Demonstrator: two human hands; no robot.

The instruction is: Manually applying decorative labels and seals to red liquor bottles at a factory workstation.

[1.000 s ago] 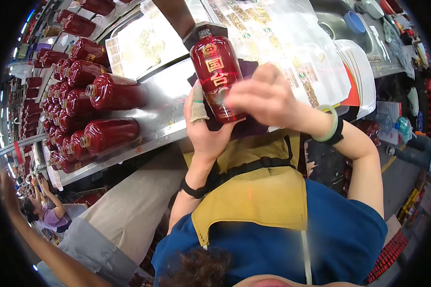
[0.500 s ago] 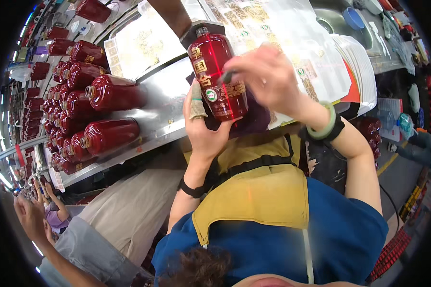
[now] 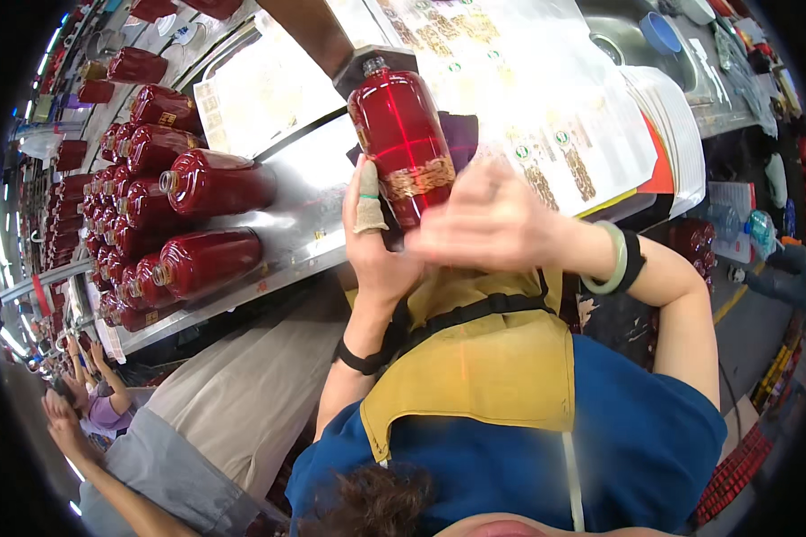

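Observation:
A red glass bottle (image 3: 401, 116) lies tilted on its side, its neck toward a dark metal holder (image 3: 365, 59). Thin red light lines cross its surface, and a gold patterned band (image 3: 419, 176) runs round its lower part. My left hand (image 3: 381, 255) grips the bottle near its base, with a cloth cover (image 3: 368, 199) on one finger. Beside the base, my right hand (image 3: 488, 219) is smeared by motion, so its fingers and anything in them cannot be made out. Under the bottle shows a dark purple cloth (image 3: 459, 136).
Several red bottles (image 3: 210, 264) lie stacked on the metal table (image 3: 287, 219) at left. White label sheets (image 3: 510, 80) with gold patterns cover the right side, beside a stack of white trays (image 3: 676, 134). A co-worker's hand (image 3: 63, 425) shows at lower left.
The bottle has turned, so the gold characters no longer show and the gold band faces up. My right hand has moved down toward the base; the dark piece at its fingers is no longer visible.

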